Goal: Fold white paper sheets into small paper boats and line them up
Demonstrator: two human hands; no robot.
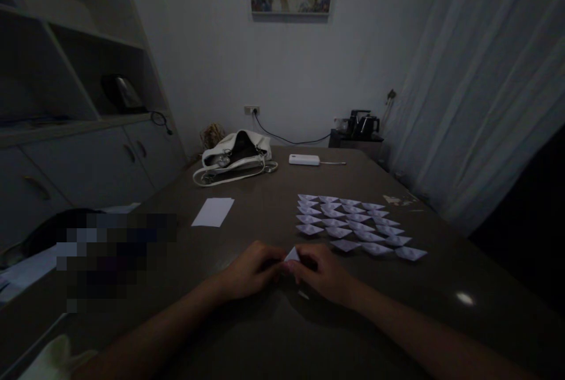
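Observation:
Between my two hands is a small piece of folded white paper (292, 255), its pointed tip facing up. My left hand (253, 268) pinches it from the left, thumb and fingers closed on its edge. From the other side my right hand (324, 271) grips it, thumb in front. The fingers hide the lower part of the paper. Just beyond my right hand, several folded paper boats (338, 232) stand in rows on the dark table (260, 333). Farther off to the left lies a stack of white paper sheets (213, 213).
A white handbag (238, 153) with its strap lies at the table's far left. Beside it is a white power bank (304, 160) with a short cable. Papers (33, 274) lie at the left edge. A curtain (477, 74) hangs on the right.

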